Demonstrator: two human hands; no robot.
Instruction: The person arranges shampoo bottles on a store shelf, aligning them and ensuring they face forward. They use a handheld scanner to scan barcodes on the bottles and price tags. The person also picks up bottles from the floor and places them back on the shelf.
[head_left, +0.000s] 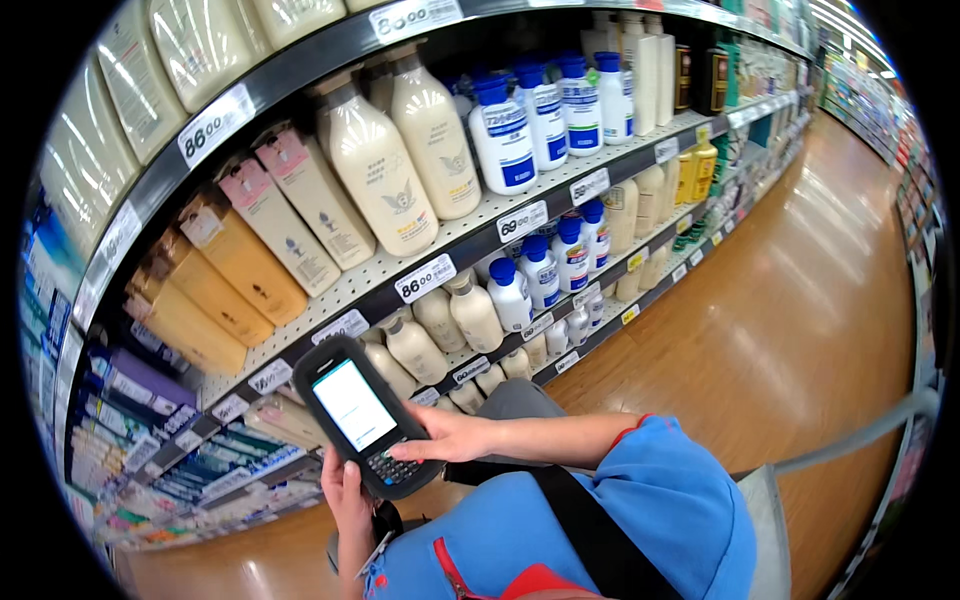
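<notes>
A black handheld data terminal (352, 409) with a lit screen and a small keypad is held tilted in front of my chest. My left hand (346, 484) grips its lower left edge, the fingers partly hidden behind it. From the other side, my right hand (450, 433) holds the right edge, with its thumb lying over the upper keys. Beyond the device, a shelf (360, 281) bears cream-coloured pump bottles (382, 180), orange bottles (240, 259) and white bottles with blue caps (502, 139).
Price labels (425, 277) line the shelf edges. Lower shelves hold smaller cream bottles (478, 311) and boxed goods at the left. To the right runs an aisle with a wood-look floor (720, 322). A grey bar (855, 439) crosses beside my right shoulder.
</notes>
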